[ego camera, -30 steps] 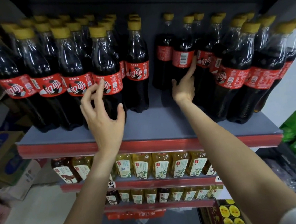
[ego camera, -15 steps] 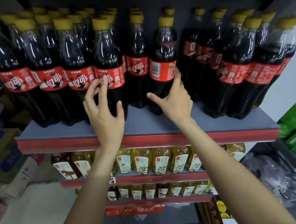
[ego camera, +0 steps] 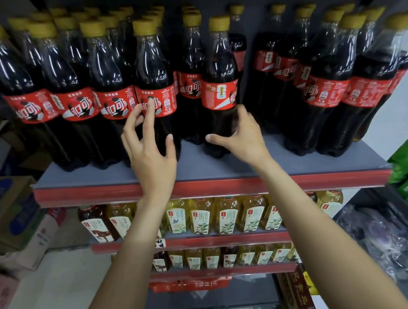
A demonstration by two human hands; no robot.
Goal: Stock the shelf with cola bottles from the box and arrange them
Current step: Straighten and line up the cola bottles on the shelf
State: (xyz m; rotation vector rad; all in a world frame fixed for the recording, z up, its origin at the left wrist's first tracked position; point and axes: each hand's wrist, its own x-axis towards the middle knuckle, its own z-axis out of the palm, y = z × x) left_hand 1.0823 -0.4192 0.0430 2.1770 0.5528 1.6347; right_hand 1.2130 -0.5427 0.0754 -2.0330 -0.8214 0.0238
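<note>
Grey shelf board (ego camera: 114,175) with a red front lip, top tier of a shop rack, carries dense rows of dark cola bottles with yellow caps and red labels; lower tiers hold yellow-green drink bottles (ego camera: 226,218), and cardboard cartons (ego camera: 5,213) stand on the floor at left. Right hand (ego camera: 243,139) grips the lower body of the cola bottle (ego camera: 219,87) standing alone at the front of the gap between the left and right blocks, thumb stretched across its near face and fingers curled round its right side. Left hand (ego camera: 151,149) has its fingers spread and lightly bent against the neighbouring bottle (ego camera: 155,84) at the end of the left front row, fingertips touching the label, thumb apart; nothing is enclosed. Judged handling: a full bottle is fairly heavy and bottom-weighted, its plastic wall stiff under pressure of the contents yet smooth and glossy, so slippery. Tall and narrow-based, it would tip if pushed high up. Best hold appears to be low on the body or at the waisted label band, sliding the base along the board.
</note>
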